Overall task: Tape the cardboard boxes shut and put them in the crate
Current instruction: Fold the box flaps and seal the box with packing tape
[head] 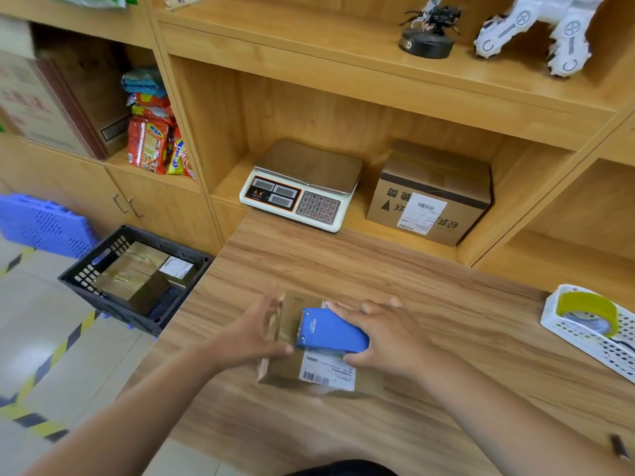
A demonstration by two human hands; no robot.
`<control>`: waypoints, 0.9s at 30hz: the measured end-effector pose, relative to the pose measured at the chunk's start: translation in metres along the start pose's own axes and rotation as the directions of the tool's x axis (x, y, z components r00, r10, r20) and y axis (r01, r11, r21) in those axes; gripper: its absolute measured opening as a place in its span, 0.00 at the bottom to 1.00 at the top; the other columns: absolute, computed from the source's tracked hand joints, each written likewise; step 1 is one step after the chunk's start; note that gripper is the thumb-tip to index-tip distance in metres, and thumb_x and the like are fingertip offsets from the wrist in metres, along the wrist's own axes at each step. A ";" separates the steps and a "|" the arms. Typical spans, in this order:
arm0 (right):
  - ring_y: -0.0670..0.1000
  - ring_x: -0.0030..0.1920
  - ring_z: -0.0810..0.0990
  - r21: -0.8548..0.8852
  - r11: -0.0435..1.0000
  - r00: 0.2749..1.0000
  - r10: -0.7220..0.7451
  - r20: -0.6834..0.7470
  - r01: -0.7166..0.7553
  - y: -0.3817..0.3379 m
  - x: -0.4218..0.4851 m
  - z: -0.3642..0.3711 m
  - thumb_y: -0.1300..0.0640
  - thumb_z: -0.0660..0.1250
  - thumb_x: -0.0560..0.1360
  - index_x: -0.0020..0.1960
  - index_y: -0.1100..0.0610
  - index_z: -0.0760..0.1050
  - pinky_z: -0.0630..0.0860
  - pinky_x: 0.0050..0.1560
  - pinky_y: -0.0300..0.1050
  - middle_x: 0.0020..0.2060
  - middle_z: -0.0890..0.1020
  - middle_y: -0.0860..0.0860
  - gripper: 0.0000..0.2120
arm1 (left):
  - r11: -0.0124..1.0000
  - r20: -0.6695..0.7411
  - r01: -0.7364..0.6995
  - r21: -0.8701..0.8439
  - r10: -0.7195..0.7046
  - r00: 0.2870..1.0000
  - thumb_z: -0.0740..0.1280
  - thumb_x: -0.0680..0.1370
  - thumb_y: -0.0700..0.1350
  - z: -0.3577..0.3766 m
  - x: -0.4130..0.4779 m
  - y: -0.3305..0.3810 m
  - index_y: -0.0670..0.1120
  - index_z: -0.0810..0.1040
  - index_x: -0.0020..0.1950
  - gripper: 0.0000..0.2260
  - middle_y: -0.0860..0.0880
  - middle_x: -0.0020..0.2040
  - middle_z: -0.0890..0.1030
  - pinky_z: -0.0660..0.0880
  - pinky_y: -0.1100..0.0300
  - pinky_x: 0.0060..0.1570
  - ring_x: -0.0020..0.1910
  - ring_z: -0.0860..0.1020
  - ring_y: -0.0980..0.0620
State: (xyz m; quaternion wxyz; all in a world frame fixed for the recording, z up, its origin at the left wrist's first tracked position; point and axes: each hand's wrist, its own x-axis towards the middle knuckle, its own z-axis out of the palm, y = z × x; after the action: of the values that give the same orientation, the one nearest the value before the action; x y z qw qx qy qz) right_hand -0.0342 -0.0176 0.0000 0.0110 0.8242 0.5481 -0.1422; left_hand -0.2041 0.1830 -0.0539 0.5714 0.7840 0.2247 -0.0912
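small cardboard box [280, 367] on the wooden table [429, 304], lower centre of the frame, top face up with its shipping label [326, 371] toward the lower edge. its long axis appears to run up and down the frame, leaning slightly left at the top. the right hand [388, 338] is clamped on a blue tape dispenser [330, 331] lying crosswise on the box. the left hand [254, 334], blurred, rests spread fingers against the box's left side. judged best practice: brace the box firmly, draw the tape flat along the seam. black crate [110, 309], centre left, already holds boxes.
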 end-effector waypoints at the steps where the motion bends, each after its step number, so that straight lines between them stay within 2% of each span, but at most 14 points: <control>1: 0.41 0.38 0.58 -0.018 1.000 1.000 0.015 0.016 -0.015 0.000 -0.001 0.002 0.34 0.62 0.69 0.73 0.30 0.45 0.50 0.43 0.44 0.45 0.65 0.41 0.38 | 1.000 0.007 0.014 -0.003 -0.014 1.000 0.79 0.59 0.58 0.011 0.004 -0.007 0.60 0.37 0.76 0.60 0.63 0.69 0.62 0.69 0.59 0.65 0.70 0.60 0.61; 3: 0.44 0.39 0.57 -0.037 0.998 0.997 0.054 0.051 -0.053 0.001 -0.004 0.006 0.34 0.62 0.69 0.73 0.30 0.45 0.49 0.44 0.42 0.49 0.69 0.43 0.38 | 1.000 0.004 0.027 0.010 -0.027 1.000 0.80 0.59 0.53 0.031 0.011 -0.017 0.57 0.37 0.76 0.61 0.56 0.75 0.59 0.65 0.57 0.70 0.70 0.58 0.63; 6: 0.48 0.43 0.57 -0.057 0.995 0.992 0.092 0.085 -0.087 0.007 -0.011 0.009 0.35 0.62 0.69 0.73 0.31 0.46 0.52 0.47 0.41 0.52 0.70 0.44 0.38 | 0.997 -0.003 0.004 0.081 -0.004 1.000 0.79 0.62 0.50 0.048 0.023 -0.023 0.55 0.36 0.76 0.59 0.53 0.77 0.57 0.59 0.63 0.71 0.71 0.57 0.64; 8: 0.48 0.42 0.56 -0.050 0.992 0.988 0.121 0.101 -0.116 0.012 -0.015 0.007 0.35 0.62 0.69 0.73 0.31 0.45 0.51 0.46 0.41 0.51 0.69 0.43 0.38 | 0.970 -0.027 -0.047 0.240 0.055 0.998 0.77 0.64 0.52 0.054 0.030 -0.022 0.52 0.36 0.77 0.57 0.53 0.78 0.53 0.53 0.67 0.70 0.73 0.54 0.61; 11: 0.49 0.42 0.56 -0.043 0.991 0.985 0.133 0.112 -0.129 0.015 -0.018 0.006 0.35 0.63 0.69 0.73 0.31 0.46 0.51 0.47 0.41 0.54 0.70 0.44 0.38 | 0.896 -0.039 -0.126 0.426 0.157 0.987 0.75 0.64 0.56 0.062 0.042 -0.015 0.48 0.37 0.77 0.56 0.53 0.78 0.50 0.46 0.64 0.73 0.76 0.49 0.56; 13: 0.48 0.44 0.57 -0.040 0.991 0.985 0.129 0.111 -0.125 0.016 -0.017 0.007 0.35 0.63 0.69 0.74 0.32 0.46 0.52 0.49 0.41 0.55 0.71 0.45 0.39 | 0.876 -0.012 -0.167 0.453 0.193 0.981 0.75 0.63 0.56 0.067 0.049 -0.009 0.49 0.39 0.78 0.56 0.54 0.78 0.51 0.42 0.65 0.73 0.75 0.46 0.59; 16: 0.48 0.44 0.57 -0.050 0.992 0.987 0.119 0.111 -0.114 0.019 -0.016 0.008 0.35 0.63 0.69 0.74 0.32 0.46 0.52 0.48 0.42 0.57 0.71 0.45 0.39 | 0.809 0.052 -0.240 0.536 0.252 0.966 0.76 0.64 0.55 0.071 0.056 -0.007 0.48 0.38 0.77 0.56 0.54 0.78 0.48 0.31 0.72 0.67 0.72 0.41 0.66; 18: 0.49 0.44 0.57 -0.041 0.992 0.986 0.120 0.120 -0.116 0.022 -0.016 0.006 0.35 0.64 0.69 0.73 0.31 0.45 0.51 0.45 0.42 0.56 0.71 0.45 0.39 | 0.792 0.064 -0.250 0.557 0.259 0.964 0.76 0.65 0.57 0.071 0.059 -0.010 0.48 0.37 0.77 0.56 0.54 0.78 0.47 0.29 0.73 0.65 0.71 0.40 0.67; 22: 0.50 0.45 0.59 -0.012 0.994 0.983 0.113 0.148 -0.112 0.030 -0.015 0.003 0.33 0.64 0.67 0.71 0.28 0.44 0.54 0.37 0.39 0.46 0.66 0.41 0.40 | 0.790 0.075 -0.235 0.566 0.234 0.969 0.75 0.65 0.60 0.068 0.059 -0.011 0.49 0.37 0.76 0.56 0.56 0.78 0.48 0.32 0.70 0.68 0.73 0.42 0.65; 25: 0.50 0.44 0.61 -0.004 0.997 0.986 0.074 0.150 -0.074 0.036 -0.014 -0.001 0.33 0.65 0.66 0.72 0.28 0.44 0.57 0.42 0.43 0.43 0.65 0.40 0.41 | 0.772 0.093 -0.242 0.588 0.233 0.968 0.74 0.65 0.63 0.067 0.060 -0.007 0.50 0.37 0.76 0.56 0.54 0.78 0.48 0.32 0.69 0.69 0.75 0.42 0.61; 27: 0.45 0.40 0.60 -0.017 0.999 0.990 0.037 0.137 -0.035 0.044 -0.016 -0.007 0.34 0.64 0.66 0.72 0.29 0.45 0.54 0.44 0.44 0.40 0.64 0.39 0.40 | 0.753 0.093 -0.240 0.612 0.233 0.968 0.73 0.65 0.64 0.068 0.060 -0.006 0.48 0.39 0.77 0.55 0.52 0.78 0.47 0.32 0.69 0.68 0.75 0.42 0.60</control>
State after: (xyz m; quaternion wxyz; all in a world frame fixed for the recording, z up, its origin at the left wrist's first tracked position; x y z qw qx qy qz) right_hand 0.0014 -0.0488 0.0043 0.0570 0.8222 0.5319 -0.1944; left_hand -0.1456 0.1353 -0.1055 0.2908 0.9492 0.0783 -0.0910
